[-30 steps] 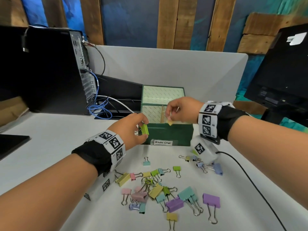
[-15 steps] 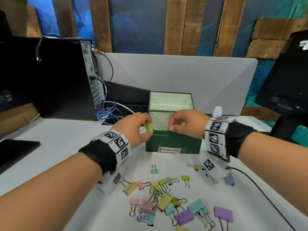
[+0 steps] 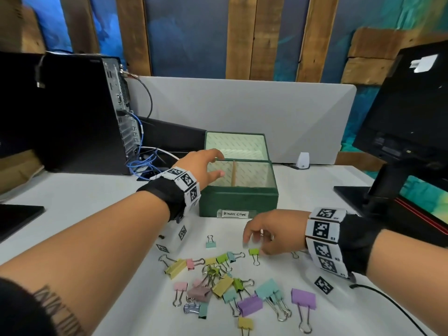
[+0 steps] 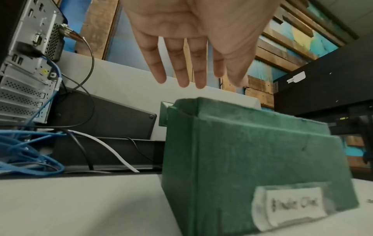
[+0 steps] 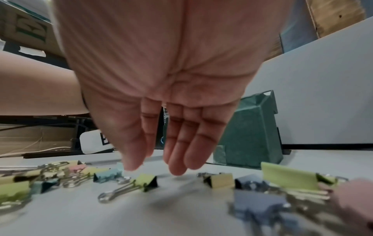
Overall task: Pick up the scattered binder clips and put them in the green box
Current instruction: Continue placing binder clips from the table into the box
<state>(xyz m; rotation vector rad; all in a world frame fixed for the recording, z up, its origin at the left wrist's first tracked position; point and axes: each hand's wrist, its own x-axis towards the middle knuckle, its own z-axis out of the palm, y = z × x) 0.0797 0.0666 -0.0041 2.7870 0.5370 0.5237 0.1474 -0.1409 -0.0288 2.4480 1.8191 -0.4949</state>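
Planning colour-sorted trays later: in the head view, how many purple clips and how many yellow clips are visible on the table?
Purple clips: 2
Yellow clips: 4
Total: 6

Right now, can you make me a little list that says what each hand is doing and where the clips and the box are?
left hand: open, empty, above the green box
right hand: open, fingers just above a small green clip
binder clips: scattered on the white table in front of the box
box label: reads Binder Clips
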